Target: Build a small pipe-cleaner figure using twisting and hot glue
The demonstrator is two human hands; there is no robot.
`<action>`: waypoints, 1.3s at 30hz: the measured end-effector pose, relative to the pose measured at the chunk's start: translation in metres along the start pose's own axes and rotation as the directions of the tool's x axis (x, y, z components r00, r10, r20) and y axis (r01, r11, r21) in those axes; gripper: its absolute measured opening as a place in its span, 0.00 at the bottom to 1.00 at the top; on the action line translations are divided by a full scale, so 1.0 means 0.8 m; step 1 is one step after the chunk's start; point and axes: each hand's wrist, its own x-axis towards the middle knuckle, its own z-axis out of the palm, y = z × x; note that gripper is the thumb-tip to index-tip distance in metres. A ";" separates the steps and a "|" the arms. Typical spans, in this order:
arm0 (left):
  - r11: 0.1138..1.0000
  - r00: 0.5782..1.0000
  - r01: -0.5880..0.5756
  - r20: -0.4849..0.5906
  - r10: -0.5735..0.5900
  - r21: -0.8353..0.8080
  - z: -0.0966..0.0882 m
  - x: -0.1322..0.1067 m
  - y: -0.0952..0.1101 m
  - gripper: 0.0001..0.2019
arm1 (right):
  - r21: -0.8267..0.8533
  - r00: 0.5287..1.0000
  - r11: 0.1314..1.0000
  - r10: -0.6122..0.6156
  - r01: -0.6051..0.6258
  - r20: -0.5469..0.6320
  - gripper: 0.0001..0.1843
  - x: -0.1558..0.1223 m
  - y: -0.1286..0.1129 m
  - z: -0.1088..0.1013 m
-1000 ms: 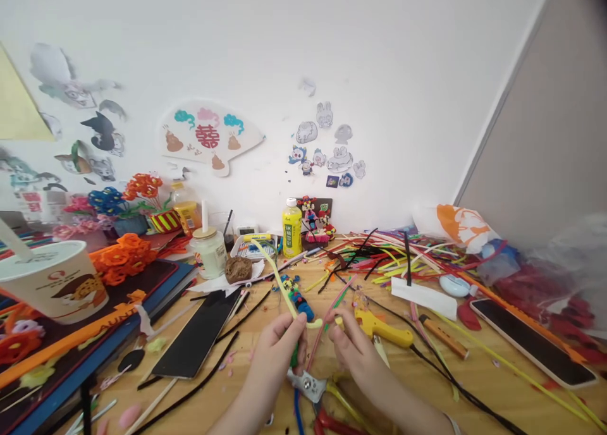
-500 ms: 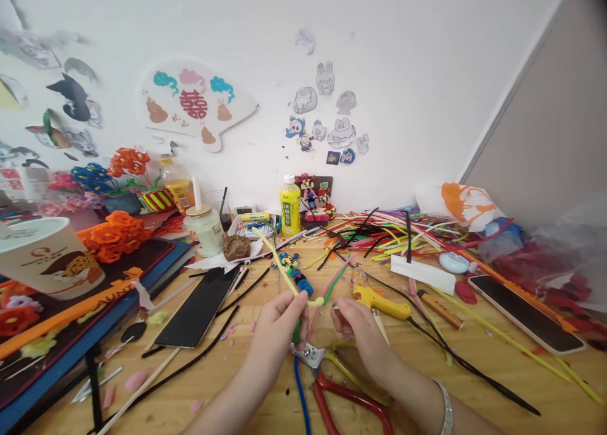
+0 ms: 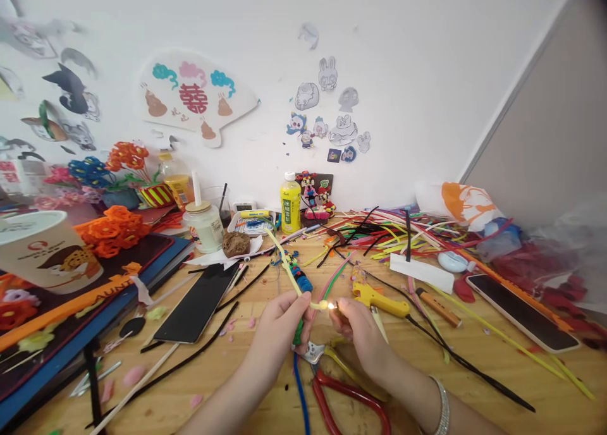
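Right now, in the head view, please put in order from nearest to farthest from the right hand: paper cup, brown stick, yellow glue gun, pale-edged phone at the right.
1. Yellow glue gun: just beyond the right hand, towards its right.
2. Brown stick: farther right.
3. Pale-edged phone: near the table's right side.
4. Paper cup: far left.

Left hand gripping yellow pipe cleaner, right hand with lit lighter, pliers below
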 end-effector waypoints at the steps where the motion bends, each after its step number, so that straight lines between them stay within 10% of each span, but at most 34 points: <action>1: 1.000 1.000 -0.001 0.000 0.001 -0.001 0.000 0.000 0.000 0.16 | 0.017 1.000 1.000 0.003 -0.003 0.028 0.20 0.000 0.001 0.000; 32: 1.000 1.000 -0.012 0.010 0.012 -0.012 -0.001 0.000 0.002 0.16 | 0.042 0.991 0.997 -0.072 0.068 0.115 0.22 -0.006 0.002 0.003; 39: 1.000 0.999 0.015 0.034 -0.014 -0.002 0.000 -0.002 0.002 0.16 | 0.170 0.994 0.982 0.065 -0.079 0.091 0.20 0.001 0.014 0.002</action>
